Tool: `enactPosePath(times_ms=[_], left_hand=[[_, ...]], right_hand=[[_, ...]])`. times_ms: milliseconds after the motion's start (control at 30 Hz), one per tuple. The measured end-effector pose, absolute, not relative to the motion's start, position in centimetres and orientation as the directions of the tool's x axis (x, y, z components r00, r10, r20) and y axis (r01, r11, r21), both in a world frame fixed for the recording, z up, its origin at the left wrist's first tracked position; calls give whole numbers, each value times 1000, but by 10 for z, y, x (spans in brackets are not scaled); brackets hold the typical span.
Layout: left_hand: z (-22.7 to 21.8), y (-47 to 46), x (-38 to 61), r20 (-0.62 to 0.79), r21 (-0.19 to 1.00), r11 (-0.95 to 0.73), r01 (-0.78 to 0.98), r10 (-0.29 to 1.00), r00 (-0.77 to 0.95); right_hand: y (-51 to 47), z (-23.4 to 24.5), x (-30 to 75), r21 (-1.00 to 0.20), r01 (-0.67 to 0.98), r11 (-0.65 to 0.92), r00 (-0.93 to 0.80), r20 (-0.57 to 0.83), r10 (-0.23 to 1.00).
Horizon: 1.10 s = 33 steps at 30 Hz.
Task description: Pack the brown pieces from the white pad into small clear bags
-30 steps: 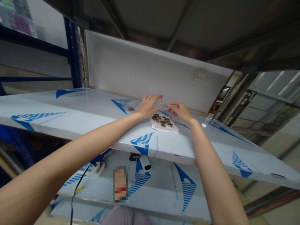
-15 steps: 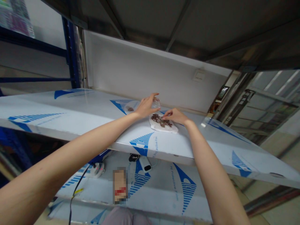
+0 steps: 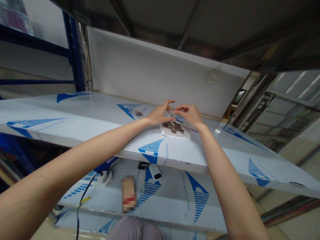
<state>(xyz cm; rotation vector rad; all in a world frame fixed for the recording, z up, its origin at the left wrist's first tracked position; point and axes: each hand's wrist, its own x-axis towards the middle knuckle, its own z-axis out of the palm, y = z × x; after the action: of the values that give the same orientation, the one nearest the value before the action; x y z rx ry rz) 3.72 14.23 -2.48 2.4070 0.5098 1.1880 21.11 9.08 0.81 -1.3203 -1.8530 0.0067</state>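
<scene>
Just beside the right hand [image 3: 191,115], brown pieces [image 3: 174,126] on white pad [image 3: 176,135].

Both bare arms reach forward over the front edge of the shelf [image 3: 100,123]. The left forearm [image 3: 82,153] slants in from the lower left, its wrist [image 3: 148,120] nearly straight; the right forearm [image 3: 225,170] climbs more steeply from the lower right, its wrist [image 3: 201,125] turned inward. Toward the back edge, the left hand [image 3: 162,113] makes a C, index finger [image 3: 170,101] curved above and thumb [image 3: 168,119] stretched below. The right hand [image 3: 188,114] faces it, fingers bent and tips gathered close to the left thumb; whether they touch is too small to tell. Two clothed knees [image 3: 130,229] show below.
</scene>
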Motion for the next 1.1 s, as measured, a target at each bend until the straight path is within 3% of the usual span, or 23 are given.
enactPosePath(times_ms=[133,333,467,633,733,867,1100], left_hand=[[-24,143,36,676,534,-837,118,506,536],[-25,147,34,694,544,-833,99,513,506],[-25,149,33,685,538,-833,128,520,510],[-26,151,33,664,531,-833,153,522,536],[-27,150,33,656,526,-834,166,522,546],[-25,144,33,635,530,-830,173,524,568],[-24,140,37,609,511,-837,198,515,604]], right_hand=[[92,11,223,-433,852,293,37,609,792],[94,2,238,-299,944,137,-77,206,976],[96,-5,232,-222,965,139,-119,100,988],[96,-7,229,-227,962,150,-120,139,983],[95,-2,232,-362,909,208,-114,263,958],[96,6,230,-551,725,413,-87,522,848],[93,5,215,-547,699,461,-137,530,837]])
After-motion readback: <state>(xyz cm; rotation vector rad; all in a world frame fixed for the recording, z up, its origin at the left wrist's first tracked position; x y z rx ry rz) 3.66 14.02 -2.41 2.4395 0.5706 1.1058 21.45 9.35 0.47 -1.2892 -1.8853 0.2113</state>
